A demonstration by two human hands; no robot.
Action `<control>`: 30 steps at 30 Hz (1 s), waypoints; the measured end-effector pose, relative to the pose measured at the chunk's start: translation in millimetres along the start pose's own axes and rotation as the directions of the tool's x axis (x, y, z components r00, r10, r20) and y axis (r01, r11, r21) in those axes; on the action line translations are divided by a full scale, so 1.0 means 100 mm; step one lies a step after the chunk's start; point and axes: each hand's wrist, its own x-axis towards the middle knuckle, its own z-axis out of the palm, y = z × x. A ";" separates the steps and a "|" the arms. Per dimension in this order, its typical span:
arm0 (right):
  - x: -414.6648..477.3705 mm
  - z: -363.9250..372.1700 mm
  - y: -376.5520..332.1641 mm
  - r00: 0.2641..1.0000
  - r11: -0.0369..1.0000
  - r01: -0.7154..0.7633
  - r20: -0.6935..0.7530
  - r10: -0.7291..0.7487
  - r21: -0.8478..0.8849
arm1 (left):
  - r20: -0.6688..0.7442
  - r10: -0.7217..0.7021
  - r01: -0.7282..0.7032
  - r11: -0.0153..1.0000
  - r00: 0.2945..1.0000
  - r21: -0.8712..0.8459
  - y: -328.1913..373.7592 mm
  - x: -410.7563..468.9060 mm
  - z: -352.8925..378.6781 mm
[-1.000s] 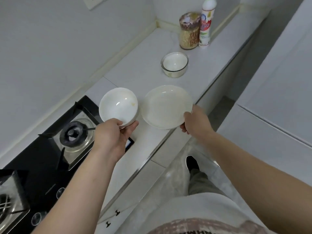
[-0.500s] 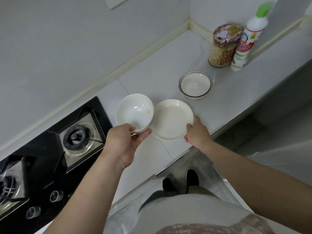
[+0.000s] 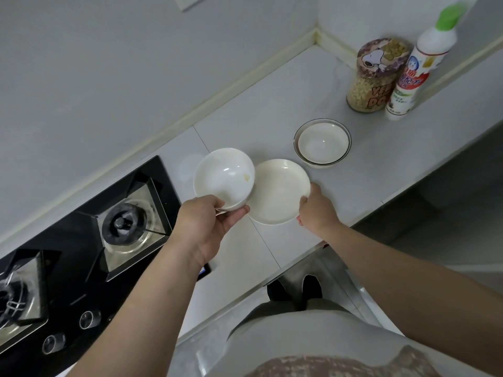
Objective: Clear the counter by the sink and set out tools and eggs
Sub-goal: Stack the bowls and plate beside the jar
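Note:
My left hand [image 3: 206,221] grips a white bowl [image 3: 221,180] by its near rim, tilted, just above the white counter [image 3: 245,126]. A small yellowish smear marks the bowl's inside. My right hand [image 3: 315,210] holds a shallow white plate [image 3: 280,194] by its right edge, low over the counter. The bowl's rim overlaps the plate's left edge. A glass bowl with a white bowl nested inside [image 3: 322,142] stands on the counter just beyond the plate.
A black gas hob [image 3: 81,254] with two burners lies to the left. A cartoon-printed jar [image 3: 375,77] and a white bottle with a green cap [image 3: 419,66] stand in the far corner. The counter's front edge runs close below my hands; my feet show on the floor.
Both hands carried the bowl and plate further over the counter and lower, and the two dishes came together until they overlap. The view tilted down toward the hob.

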 end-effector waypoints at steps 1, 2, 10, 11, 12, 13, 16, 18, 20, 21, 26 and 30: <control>0.01 0.00 -0.01 1.000 1.000 0.006 -0.001 -0.006 -0.013 | 0.003 0.001 -0.001 1.000 1.000 0.010 0.02 0.02 0.01; 0.03 0.00 -0.01 1.000 1.000 0.011 0.000 -0.011 -0.020 | 0.005 0.004 -0.004 1.000 1.000 0.016 0.03 0.04 0.01; 0.13 -0.03 -0.06 1.000 0.993 -0.021 0.008 0.023 -0.119 | 0.047 0.006 -0.010 0.997 0.999 0.080 0.19 0.16 0.07; 0.14 -0.02 -0.07 1.000 0.987 -0.028 0.005 0.029 -0.160 | 0.060 0.002 -0.008 0.995 0.998 0.096 0.21 0.18 0.08; 0.14 -0.02 -0.06 0.999 0.979 -0.030 0.006 0.032 -0.203 | 0.074 -0.002 -0.006 0.994 0.997 0.110 0.22 0.20 0.09; 0.15 -0.02 -0.06 0.999 0.970 -0.033 0.004 0.035 -0.240 | 0.086 -0.005 -0.006 0.992 0.996 0.127 0.24 0.21 0.11; 0.16 -0.03 -0.08 0.999 0.961 -0.034 -0.008 0.033 -0.274 | 0.123 -0.019 -0.005 0.980 0.992 0.197 0.30 0.32 0.18; 0.14 -0.04 -0.09 0.999 0.968 -0.046 -0.023 0.042 -0.248 | 0.159 -0.028 -0.014 0.966 0.987 0.260 0.34 0.42 0.24; 0.09 -0.09 -0.08 0.997 0.979 -0.076 -0.047 0.069 -0.191 | 0.220 -0.029 -0.048 0.941 0.975 0.335 0.36 0.53 0.34; 0.06 -0.13 -0.07 0.995 0.983 -0.083 -0.061 0.073 -0.166 | 0.251 -0.020 -0.076 0.927 0.968 0.368 0.36 0.59 0.39; 0.01 -0.43 -0.05 0.961 0.988 -0.149 -0.228 0.157 0.049 | 0.346 0.027 -0.233 0.787 0.938 0.571 0.33 0.94 0.85; 0.18 -0.67 -0.14 0.918 0.943 -0.148 -0.314 0.243 0.299 | 0.401 0.080 -0.353 0.647 0.913 0.676 0.29 1.08 1.29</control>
